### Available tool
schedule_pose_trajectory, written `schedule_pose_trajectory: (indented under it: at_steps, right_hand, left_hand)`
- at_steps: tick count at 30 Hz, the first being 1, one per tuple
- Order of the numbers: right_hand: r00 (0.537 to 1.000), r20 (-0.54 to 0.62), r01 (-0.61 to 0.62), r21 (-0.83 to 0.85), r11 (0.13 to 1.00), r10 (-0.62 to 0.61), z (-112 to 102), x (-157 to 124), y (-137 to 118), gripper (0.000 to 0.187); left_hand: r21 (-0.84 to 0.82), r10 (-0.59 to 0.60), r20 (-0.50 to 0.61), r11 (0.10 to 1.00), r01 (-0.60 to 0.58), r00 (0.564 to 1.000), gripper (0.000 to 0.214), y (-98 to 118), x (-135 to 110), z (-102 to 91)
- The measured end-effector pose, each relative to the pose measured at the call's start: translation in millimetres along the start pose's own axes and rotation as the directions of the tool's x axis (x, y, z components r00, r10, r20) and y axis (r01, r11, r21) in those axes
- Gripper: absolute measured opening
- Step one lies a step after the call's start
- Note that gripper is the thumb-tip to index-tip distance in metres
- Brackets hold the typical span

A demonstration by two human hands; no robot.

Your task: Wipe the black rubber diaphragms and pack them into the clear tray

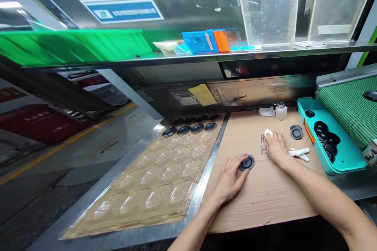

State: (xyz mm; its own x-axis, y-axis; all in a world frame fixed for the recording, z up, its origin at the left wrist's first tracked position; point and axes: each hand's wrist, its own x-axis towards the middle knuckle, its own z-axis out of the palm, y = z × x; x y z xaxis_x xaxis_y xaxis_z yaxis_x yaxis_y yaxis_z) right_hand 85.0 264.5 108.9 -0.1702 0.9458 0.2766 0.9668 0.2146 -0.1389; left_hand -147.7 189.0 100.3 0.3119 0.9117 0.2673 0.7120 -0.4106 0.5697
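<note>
A steel-framed workbench holds a sheet of corrugated cardboard. To its left lies a clear plastic blister tray, with two rows of black discs at its far end. To the right, a teal tray sits below a green mesh conveyor belt and holds a pile of black discs. A small white bottle and a crumpled tissue stand at the cardboard's far edge.

On the cardboard, the left hand has its fingers curled against a round black rubber disc, gripping it by the rim; the disc has a flat edge and raised centre. The right hand holds a small white pad between nearly closed fingers. Just beside it lie another black disc and a crumpled white cloth.
</note>
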Motion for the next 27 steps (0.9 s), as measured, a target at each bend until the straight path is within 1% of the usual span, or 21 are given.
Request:
schedule_pose_trajectory:
  at_steps: [3, 10, 15, 21, 27]
  right_hand:
    - [0.999, -0.021, 0.036, 0.027, 0.999, -0.035, 4.5, 6.9, -3.1, 0.034]
    - [0.996, -0.048, 0.076, 0.093, 0.993, -0.072, 14.0, 15.9, 1.7, 0.034]
    - [0.993, -0.057, 0.109, 0.118, 0.987, -0.103, 24.5, 29.0, 2.5, 0.035]
    - [0.992, -0.073, 0.108, 0.12, 0.987, -0.099, 28.6, 40.5, 0.2, 0.034]
    - [0.996, -0.08, 0.061, 0.127, 0.99, -0.051, 24.4, 30.9, 0.5, 0.032]
  left_hand:
    - [0.038, 0.014, -0.009, 0.999, -0.013, 1.0, 0.042, -2.2, -0.9, 3.8]
    - [0.084, 0.052, -0.046, 0.995, -0.048, 0.998, 0.039, -6.9, -2.5, 9.5]
    - [0.132, 0.044, -0.075, 0.991, -0.034, 0.996, 0.039, -11.3, 2.2, 10.0]
    - [0.139, 0.038, -0.075, 0.99, -0.028, 0.996, 0.041, -16.8, 10.5, 4.2]
    - [0.099, 0.055, -0.04, 0.994, -0.051, 0.998, 0.042, -21.0, 15.6, -0.9]
